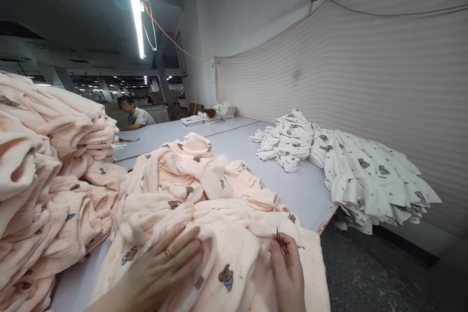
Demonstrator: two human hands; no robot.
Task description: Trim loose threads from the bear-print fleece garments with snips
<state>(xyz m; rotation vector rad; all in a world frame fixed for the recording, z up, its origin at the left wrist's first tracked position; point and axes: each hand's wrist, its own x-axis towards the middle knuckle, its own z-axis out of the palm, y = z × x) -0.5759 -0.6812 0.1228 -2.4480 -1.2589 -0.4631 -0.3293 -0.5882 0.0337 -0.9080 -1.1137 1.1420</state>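
Observation:
A peach-pink fleece garment [248, 224] printed with small bears is spread in loose folds in front of me. My left hand [171, 258], with a gold ring on one finger, lies flat over a fold of it, fingers stretched out. To the right, my right hand [287, 265] is closed around small dark thread snips [280, 240], their pointed tips sticking up above the fingers. That hand rests against the cloth near its right side. Much of the snips is hidden by the fingers.
A tall pile of pink garments [54, 165] stands at the left. White printed garments [365, 170] hang over the right edge of the table [278, 180]. Folded stacks [224, 112] lie at the back. Another person [137, 114] sits at the far left.

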